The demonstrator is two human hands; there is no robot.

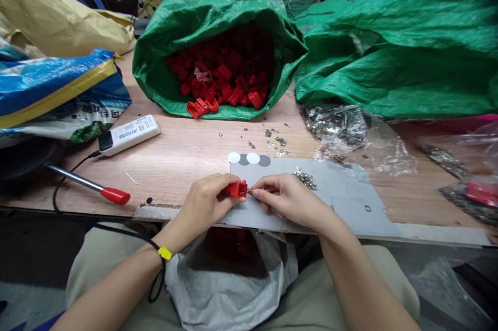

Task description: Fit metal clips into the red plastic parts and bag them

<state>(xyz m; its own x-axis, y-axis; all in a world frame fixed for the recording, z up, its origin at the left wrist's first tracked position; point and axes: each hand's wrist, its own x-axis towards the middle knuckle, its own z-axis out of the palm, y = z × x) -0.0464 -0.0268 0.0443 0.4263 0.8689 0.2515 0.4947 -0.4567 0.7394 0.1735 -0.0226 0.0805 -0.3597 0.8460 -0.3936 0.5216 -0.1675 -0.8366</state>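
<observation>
My left hand [206, 200] is closed around a small red plastic part [237, 189] at the near edge of the table. My right hand [282, 197] pinches a tiny metal piece [249, 191] against the right side of that red part. Both hands rest over a grey mat [342, 191]. A small heap of metal clips [305, 178] lies on the mat just right of my right hand. An open green sack [218, 4] full of red plastic parts [225, 74] stands at the back of the table.
A second green sack [400, 45] lies back right, with clear bags of metal pieces [338, 126] below it. A white power strip [130, 134] and a red-handled tool [93, 185] lie left. A blue bag [58, 92] sits far left. A grey bag [229, 279] hangs open between my knees.
</observation>
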